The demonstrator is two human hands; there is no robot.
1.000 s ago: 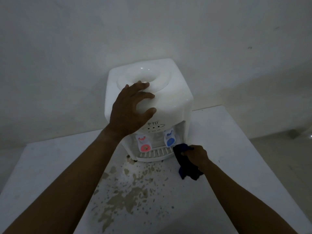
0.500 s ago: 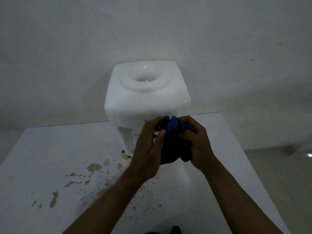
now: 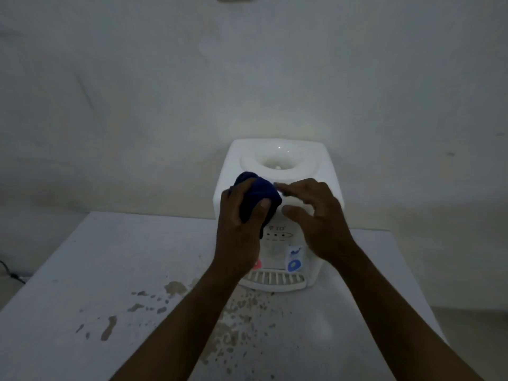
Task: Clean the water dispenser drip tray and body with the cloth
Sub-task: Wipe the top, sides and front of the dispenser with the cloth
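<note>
Well back on the table (image 3: 110, 257), at the middle of its far edge and against the wall (image 3: 165, 78), stands the white dispenser (image 3: 327, 174), its top basin uncovered. The drip tray (image 3: 275, 279) sits at the foot of its front, slotted grille facing the near edge. Above the tray the blue tap (image 3: 294, 259) is in full view; the red tap (image 3: 257, 264) is mostly hidden behind the left wrist.

The left hand (image 3: 242, 229) clasps the cloth (image 3: 258, 193), dark blue and bunched into a wad, with the thumb laid across its near side and the fingers wrapped round the far side. The wad is held up in front of the dispenser's top front-left corner; whether it touches the body cannot be told.

The right hand (image 3: 321, 224) is just beside the cloth, in front of the dispenser's upper front. Its fingers are loosely bent and spread and grasp nothing; the fingertips nearest the cloth are blurred.

Brown stains (image 3: 228, 334) speckle the table from below the tray toward the near edge, with a few more toward the left edge.
</note>
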